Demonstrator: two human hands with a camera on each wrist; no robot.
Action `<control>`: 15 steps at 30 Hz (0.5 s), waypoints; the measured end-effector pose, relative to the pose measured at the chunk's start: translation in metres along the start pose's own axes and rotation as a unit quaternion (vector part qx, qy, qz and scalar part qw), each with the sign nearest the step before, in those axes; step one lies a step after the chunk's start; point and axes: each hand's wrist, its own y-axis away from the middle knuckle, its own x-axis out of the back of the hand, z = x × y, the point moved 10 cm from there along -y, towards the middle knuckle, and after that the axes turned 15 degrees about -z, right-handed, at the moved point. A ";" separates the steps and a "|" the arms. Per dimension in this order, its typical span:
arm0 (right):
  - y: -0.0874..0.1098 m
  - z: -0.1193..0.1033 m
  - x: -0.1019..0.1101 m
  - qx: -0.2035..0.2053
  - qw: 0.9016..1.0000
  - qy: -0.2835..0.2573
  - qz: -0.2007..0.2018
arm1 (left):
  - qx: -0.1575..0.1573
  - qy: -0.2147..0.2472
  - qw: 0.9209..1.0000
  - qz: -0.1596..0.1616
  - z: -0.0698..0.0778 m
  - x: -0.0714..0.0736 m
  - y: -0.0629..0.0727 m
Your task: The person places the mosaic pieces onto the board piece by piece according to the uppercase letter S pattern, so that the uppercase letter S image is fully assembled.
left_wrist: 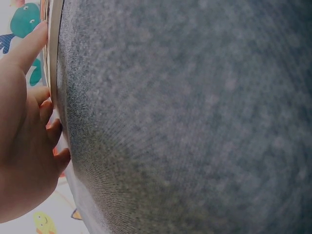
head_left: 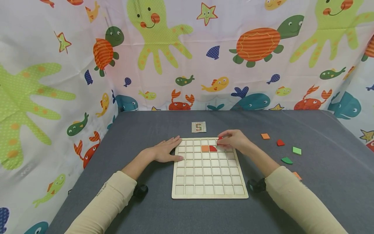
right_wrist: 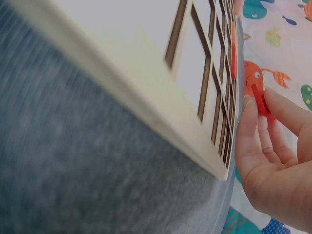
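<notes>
A square wooden grid board lies on the table, with an orange square tile and a red rounded tile side by side in its second row. My right hand is over the board's far right part, pinching a small red tile between thumb and fingers. The tile's full shape is hidden by the fingers. At the board's far left corner my left hand rests on the edge, fingers extended and thumb on the grid. In the left wrist view, its fingertips touch the board's rim.
Behind the board lies a small pattern card. To the right are loose tiles: an orange square, a red piece, a light green square, a green rounded piece and another orange piece. A printed curtain hangs behind.
</notes>
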 end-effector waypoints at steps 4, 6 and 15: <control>-0.001 -0.001 -0.003 -0.024 0.999 0.020 0.016 | 0.000 0.002 1.000 0.001 0.000 0.000 0.000; -0.002 -0.002 -0.005 -0.031 0.999 0.027 0.021 | 0.000 0.002 1.000 0.000 0.000 0.000 0.000; -0.009 -0.012 -0.018 -0.027 0.999 0.023 0.018 | -0.002 0.004 1.000 0.002 0.001 0.000 0.002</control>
